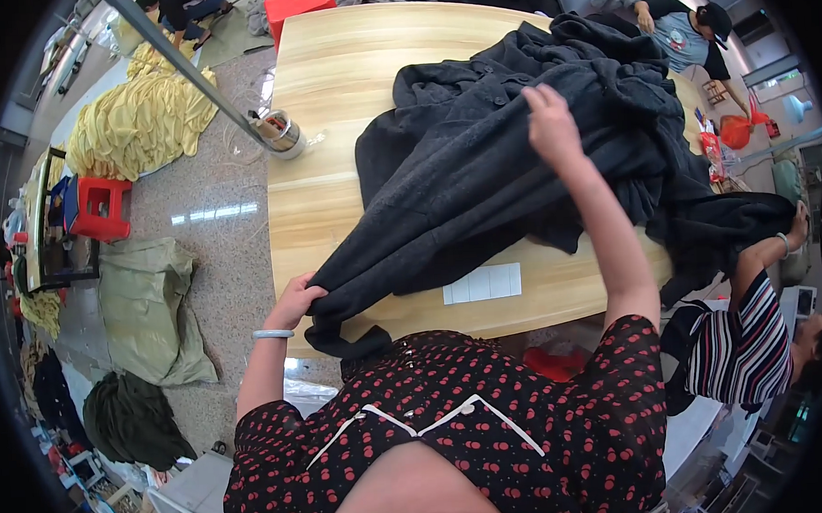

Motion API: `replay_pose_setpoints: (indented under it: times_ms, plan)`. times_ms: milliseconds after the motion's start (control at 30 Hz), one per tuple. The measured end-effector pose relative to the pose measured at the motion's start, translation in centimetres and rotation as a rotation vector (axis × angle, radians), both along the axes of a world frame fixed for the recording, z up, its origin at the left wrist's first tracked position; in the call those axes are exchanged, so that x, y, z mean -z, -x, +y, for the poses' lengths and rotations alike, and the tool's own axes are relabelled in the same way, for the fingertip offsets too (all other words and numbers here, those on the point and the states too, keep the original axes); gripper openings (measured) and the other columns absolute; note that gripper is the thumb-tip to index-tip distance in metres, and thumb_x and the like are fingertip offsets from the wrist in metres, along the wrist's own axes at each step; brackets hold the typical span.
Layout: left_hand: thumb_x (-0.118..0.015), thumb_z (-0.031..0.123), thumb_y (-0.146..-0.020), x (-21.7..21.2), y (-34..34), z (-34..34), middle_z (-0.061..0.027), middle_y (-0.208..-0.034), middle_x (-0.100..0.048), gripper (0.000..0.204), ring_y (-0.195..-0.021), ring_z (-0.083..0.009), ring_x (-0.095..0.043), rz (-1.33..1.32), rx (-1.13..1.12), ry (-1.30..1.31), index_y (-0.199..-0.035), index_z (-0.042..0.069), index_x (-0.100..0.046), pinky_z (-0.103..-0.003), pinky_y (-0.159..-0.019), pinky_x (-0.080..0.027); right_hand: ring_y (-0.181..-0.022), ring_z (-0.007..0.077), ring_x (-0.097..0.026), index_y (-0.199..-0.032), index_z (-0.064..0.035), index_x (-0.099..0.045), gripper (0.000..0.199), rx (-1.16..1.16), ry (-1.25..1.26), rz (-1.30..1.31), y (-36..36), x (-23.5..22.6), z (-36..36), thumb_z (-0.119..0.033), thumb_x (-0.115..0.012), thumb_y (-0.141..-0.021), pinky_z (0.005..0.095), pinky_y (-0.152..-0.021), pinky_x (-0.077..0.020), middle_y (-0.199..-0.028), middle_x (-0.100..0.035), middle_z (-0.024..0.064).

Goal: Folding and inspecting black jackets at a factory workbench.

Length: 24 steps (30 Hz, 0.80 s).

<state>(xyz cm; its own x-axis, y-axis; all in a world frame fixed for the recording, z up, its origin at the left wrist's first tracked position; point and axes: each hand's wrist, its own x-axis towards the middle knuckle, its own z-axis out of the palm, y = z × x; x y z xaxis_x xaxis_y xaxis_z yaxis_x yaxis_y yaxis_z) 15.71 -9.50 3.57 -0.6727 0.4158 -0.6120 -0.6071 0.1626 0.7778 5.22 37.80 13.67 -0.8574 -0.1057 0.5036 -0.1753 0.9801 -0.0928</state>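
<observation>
A dark charcoal coat [445, 186] of thick cloth lies stretched across the wooden table [329, 54], with buttons visible on its far part. My left hand [296, 303] is closed on a gathered end of this coat at the table's near left edge. Over the far right part of the cloth is my right hand [552, 126], slightly blurred, its fingers stretched out and holding nothing I can see. More dark cloth is heaped beneath and to the right, and its folds hide where one piece ends. A white paper sheet [482, 284] lies on the table in front of me.
A tin of tools [284, 134] stands at the table's left edge beside a slanting metal pole [178, 60]. Red stools [103, 208], a yellow cloth pile [144, 121] and a sack [147, 309] are on the left floor. A person in stripes [741, 348] touches dark cloth at right.
</observation>
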Motion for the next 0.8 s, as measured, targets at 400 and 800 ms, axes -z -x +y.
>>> replay_pose_setpoints:
  times_ms: [400, 800]
  plan:
    - [-0.054, 0.003, -0.072, 0.0, -1.5, 1.4, -0.0025, -0.086, -0.060, 0.025, -0.076, -0.0094, -0.054, -0.022, -0.026, 0.129, -0.097, -0.001, -0.058, -0.022, -0.071, -0.043, -0.081, 0.0287, -0.055, -0.085, -0.0050, -0.054, 0.013, 0.039, -0.232, -0.157, 4.3, 0.8, 8.2, -0.005, -0.045, -0.075, 0.0380, -0.076, -0.0406, -0.076, -0.057, 0.0126]
    - [-0.057, 0.008, -0.074, -1.2, 9.3, 1.9, -0.0081, -0.088, -0.059, 0.025, -0.085, -0.0168, -0.055, 0.770, -0.364, 0.323, -0.098, -0.001, -0.056, -0.028, -0.075, -0.043, -0.071, 0.0169, -0.056, -0.086, 0.0037, -0.056, 0.012, -0.182, 0.578, -0.100, -11.7, -8.6, -8.6, 0.004, -0.052, -0.075, 0.0251, -0.066, -0.0434, -0.075, -0.056, 0.0106]
